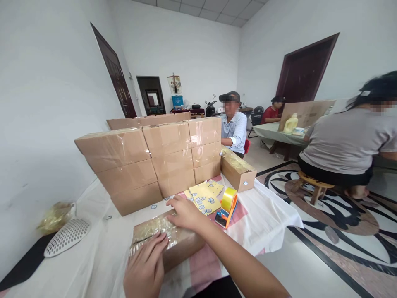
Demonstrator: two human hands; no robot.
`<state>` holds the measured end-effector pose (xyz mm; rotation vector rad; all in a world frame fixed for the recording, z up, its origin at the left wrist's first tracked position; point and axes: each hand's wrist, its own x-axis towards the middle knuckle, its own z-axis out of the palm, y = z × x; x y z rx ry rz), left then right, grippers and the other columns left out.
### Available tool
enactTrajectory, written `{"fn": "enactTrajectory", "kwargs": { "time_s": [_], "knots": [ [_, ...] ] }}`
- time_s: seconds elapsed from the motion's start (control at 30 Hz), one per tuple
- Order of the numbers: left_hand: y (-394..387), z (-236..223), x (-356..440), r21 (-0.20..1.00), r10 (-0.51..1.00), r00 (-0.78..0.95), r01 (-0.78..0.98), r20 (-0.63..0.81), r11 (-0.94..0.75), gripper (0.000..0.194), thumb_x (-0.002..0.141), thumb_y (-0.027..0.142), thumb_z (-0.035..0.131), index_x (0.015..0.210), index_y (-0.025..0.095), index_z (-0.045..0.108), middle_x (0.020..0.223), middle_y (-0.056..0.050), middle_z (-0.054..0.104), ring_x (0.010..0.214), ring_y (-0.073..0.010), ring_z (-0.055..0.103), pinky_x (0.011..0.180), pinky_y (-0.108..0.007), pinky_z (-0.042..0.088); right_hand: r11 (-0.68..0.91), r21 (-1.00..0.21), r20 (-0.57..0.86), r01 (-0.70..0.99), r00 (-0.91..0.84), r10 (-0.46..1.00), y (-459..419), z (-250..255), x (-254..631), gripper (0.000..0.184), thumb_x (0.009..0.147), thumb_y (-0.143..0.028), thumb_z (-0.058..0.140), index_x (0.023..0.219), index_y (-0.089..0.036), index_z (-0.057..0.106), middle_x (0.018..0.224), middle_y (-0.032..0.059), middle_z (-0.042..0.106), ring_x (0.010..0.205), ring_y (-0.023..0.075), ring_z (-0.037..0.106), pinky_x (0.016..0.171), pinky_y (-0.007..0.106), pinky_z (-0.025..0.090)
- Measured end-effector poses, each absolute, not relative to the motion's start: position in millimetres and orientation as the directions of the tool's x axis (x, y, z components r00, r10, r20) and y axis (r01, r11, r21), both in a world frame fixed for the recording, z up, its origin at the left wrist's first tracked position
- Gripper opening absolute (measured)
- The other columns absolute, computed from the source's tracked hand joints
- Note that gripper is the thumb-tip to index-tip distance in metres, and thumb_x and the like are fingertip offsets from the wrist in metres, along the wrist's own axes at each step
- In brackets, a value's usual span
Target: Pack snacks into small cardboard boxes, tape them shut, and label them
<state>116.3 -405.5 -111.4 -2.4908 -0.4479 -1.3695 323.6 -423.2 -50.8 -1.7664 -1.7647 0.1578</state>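
Note:
A small cardboard box [173, 244] with clear tape over its top lies on the white cloth [102, 256] right in front of me. My left hand [145, 267] lies on the box's near end, fingers flat on the tape. My right hand [185, 212] rests on the far end, fingers stretched out over the top edge. An orange tape dispenser [228, 207] with a yellowish roll stands just right of my right hand. Yellow sticker sheets [204, 196] lie beyond it.
Taped cartons [149, 161] are stacked three high across the table's back; one more carton [237, 169] lies at their right. A white perforated object [66, 236] and a crumpled bag [56, 216] sit at left. Three people sit at other tables at right.

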Motion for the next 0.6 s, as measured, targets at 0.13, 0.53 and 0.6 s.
{"fn": "enactTrajectory", "kwargs": {
  "time_s": [0.13,0.53,0.6],
  "knots": [
    [-420.9,-110.5,117.9,-0.105,0.129,0.536,0.384,0.834,-0.917,0.033,0.089,0.020,0.058,0.121,0.021,0.068,0.117,-0.005,0.078,0.112,-0.0248,0.069,0.095,-0.039,0.042,0.060,-0.480,0.294,0.875,0.096,0.951,-422.0,-50.3,322.9,0.038,0.091,-0.039,0.069,0.124,-0.022,0.069,0.122,0.0087,0.072,0.107,0.0250,0.069,0.088,0.032,0.050],
    [-413.0,-127.4,115.5,-0.180,0.055,0.516,0.394,0.855,-0.901,0.042,0.084,0.023,0.062,0.126,0.022,0.066,0.112,-0.003,0.080,0.096,-0.0221,0.074,0.090,-0.038,0.041,0.093,-0.418,0.214,0.904,-0.002,0.977,-421.1,-48.2,321.9,0.060,0.083,-0.071,0.070,0.126,-0.030,0.073,0.116,0.0051,0.078,0.109,0.0299,0.071,0.086,0.034,0.049],
    [-414.4,-129.5,117.4,-0.157,0.081,0.499,0.416,0.863,-0.896,0.042,0.085,0.024,0.061,0.127,0.023,0.066,0.112,-0.004,0.080,0.096,-0.0230,0.074,0.089,-0.039,0.040,0.070,-0.426,0.204,0.902,0.020,0.979,-419.3,-49.8,321.5,0.049,0.089,-0.066,0.066,0.122,-0.031,0.075,0.112,0.0035,0.079,0.106,0.0275,0.072,0.082,0.033,0.047]
  ]
}}
